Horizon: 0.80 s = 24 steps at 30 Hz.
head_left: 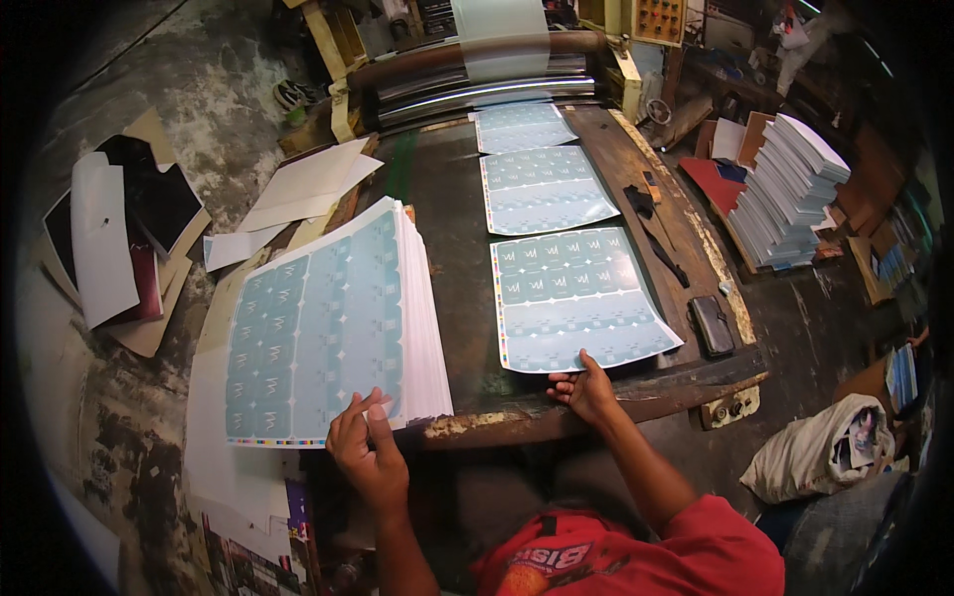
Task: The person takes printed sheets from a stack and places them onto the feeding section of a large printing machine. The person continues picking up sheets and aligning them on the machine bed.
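Observation:
A thick stack of printed sheets, pale teal with repeated panels and a colour strip along one edge, lies at the left. My left hand is at its near right corner, thumb and fingertips closed on the corner of the top sheet. On the dark machine bed, three similar sheets run in a line towards the rollers. The nearest printed sheet has its near edge in my right hand, thumb on top and fingers curled beneath. Behind it lie a middle sheet and a far sheet.
Metal rollers span the far end of the bed. A dark flat object and a black strap-like item lie along its right side. Boards rest beyond the stack. Piled paper and a sack stand at the right.

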Tool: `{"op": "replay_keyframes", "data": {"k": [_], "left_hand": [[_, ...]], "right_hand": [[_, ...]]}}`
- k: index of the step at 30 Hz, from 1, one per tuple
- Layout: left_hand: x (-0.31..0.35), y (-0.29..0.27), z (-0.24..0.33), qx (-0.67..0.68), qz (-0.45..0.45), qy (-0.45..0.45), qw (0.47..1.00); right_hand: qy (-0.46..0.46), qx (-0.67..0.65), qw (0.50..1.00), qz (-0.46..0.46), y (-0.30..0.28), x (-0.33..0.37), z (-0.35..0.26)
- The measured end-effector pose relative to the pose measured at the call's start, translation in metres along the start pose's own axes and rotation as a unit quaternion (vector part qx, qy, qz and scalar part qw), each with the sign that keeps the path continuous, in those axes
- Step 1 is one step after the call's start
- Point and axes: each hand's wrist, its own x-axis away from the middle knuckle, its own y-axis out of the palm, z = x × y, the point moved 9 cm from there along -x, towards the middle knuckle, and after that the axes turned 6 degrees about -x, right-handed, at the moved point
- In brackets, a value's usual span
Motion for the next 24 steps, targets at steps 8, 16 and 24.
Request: {"op": "replay_keyframes", "data": {"k": [8,16,24], "left_hand": [[-0.003,-0.005,-0.017,0.131,-0.012,-0.079,0.988],[0.010,-0.017,0.044,0.106,-0.123,0.116,0.980],[0.061,0.025,0.110,-0.014,-0.287,0.307,0.907]], "right_hand": [[-0.089,-0.009,0.995,0.043,0.000,-0.033,-0.015],[-0.043,0.045,0.987,-0.146,0.090,0.070,-0.014],[-0.027,0.087,0.991,-0.097,0.077,0.141,-0.009]]}}
